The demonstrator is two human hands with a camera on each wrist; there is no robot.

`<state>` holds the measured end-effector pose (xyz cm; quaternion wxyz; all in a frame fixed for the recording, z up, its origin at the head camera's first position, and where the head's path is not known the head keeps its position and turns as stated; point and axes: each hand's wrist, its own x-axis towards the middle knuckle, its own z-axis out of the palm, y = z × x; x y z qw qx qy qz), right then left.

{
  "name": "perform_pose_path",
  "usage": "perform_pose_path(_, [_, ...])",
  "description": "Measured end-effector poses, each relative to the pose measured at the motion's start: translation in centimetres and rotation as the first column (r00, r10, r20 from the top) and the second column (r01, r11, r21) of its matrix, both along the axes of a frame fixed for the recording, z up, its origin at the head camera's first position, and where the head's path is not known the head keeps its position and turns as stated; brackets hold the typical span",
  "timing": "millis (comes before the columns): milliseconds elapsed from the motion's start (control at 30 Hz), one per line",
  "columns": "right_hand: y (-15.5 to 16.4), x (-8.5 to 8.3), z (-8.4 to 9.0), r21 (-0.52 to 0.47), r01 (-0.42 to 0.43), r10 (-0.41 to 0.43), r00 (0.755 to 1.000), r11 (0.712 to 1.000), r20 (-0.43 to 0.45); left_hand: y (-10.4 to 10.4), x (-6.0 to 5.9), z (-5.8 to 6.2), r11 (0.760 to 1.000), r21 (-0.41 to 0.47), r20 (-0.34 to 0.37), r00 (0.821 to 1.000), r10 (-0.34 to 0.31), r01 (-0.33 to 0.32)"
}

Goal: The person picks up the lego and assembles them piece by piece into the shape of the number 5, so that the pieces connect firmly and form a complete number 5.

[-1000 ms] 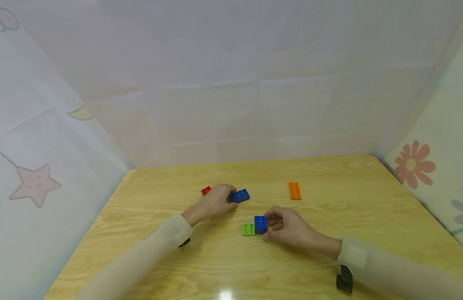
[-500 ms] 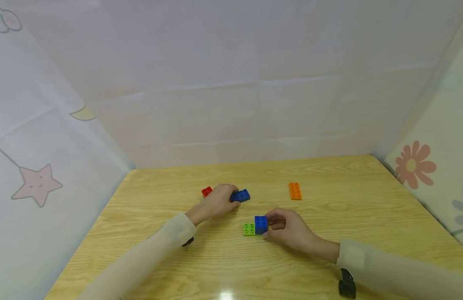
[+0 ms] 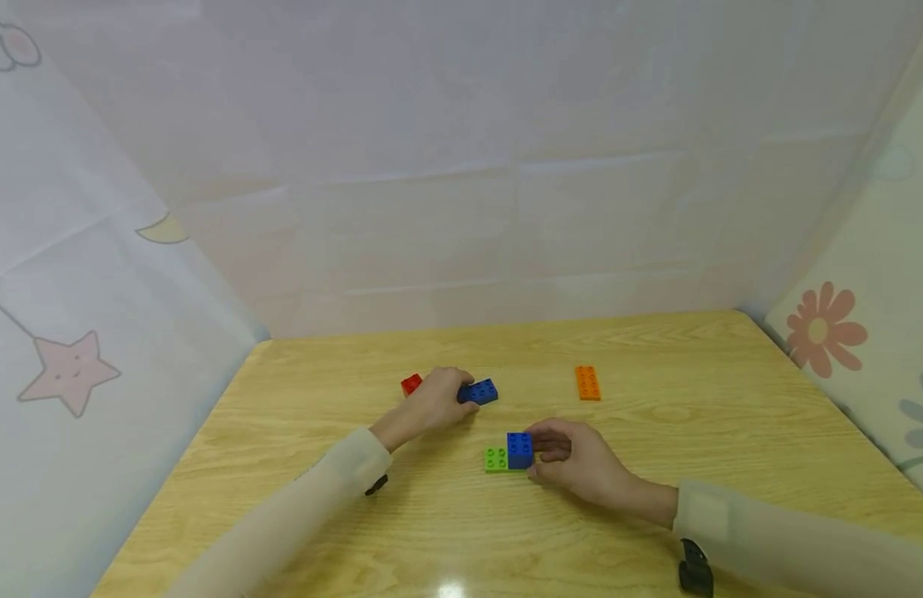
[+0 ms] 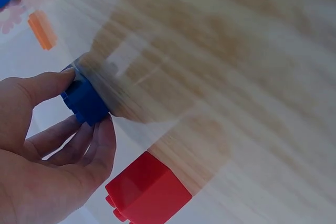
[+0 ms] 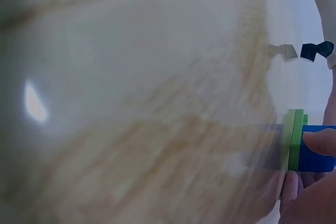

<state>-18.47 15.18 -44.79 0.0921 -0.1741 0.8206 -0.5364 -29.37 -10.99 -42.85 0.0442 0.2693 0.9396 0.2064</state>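
Left grip [image 3: 431, 403] pinches blue brick [image 3: 480, 391] beside red brick [image 3: 411, 384].

Almost no change; hands steady.

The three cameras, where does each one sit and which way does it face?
Head: up high, looking down at the table; both hands and sleeves show.
Left wrist: beside the left hand, which pinches a blue brick near a red brick.
Right wrist: low, facing the green plate; fingertips show.
Head and left wrist share the orange plate.
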Motion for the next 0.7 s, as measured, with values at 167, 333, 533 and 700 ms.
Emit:
perform_pose_path(167, [0.02, 0.01, -0.04, 0.005, 0.006, -0.006, 1.0, 1.0, -0.005, -0.02, -0.08, -0.13, 1.0, 0.005, -0.003, 1.0, 0.003, -0.003])
perform_pose_path(333, [0.03, 0.0, 0.05, 0.004, 0.014, -0.014, 1.0, 1.0, 0.008, -0.05, -0.08, -0.02, 1.0, 0.016, 0.0, 1.0, -0.003, 0.003])
perform_pose_path(533, [-0.19, 0.1, 0.21, 0.021, 0.028, -0.028, 0.999, 0.999, 0.025, -0.09, 0.29, 0.29, 0.996, 0.086, 0.047, 0.999, 0.009, -0.013])
perform_pose_path(700, [-0.42, -0.03, 0.44, 0.039, 0.033, -0.034, 0.999, 0.999, 0.024, -0.2, 0.42, 0.67, 0.987, 0.148, 0.073, 0.996, 0.054, -0.065])
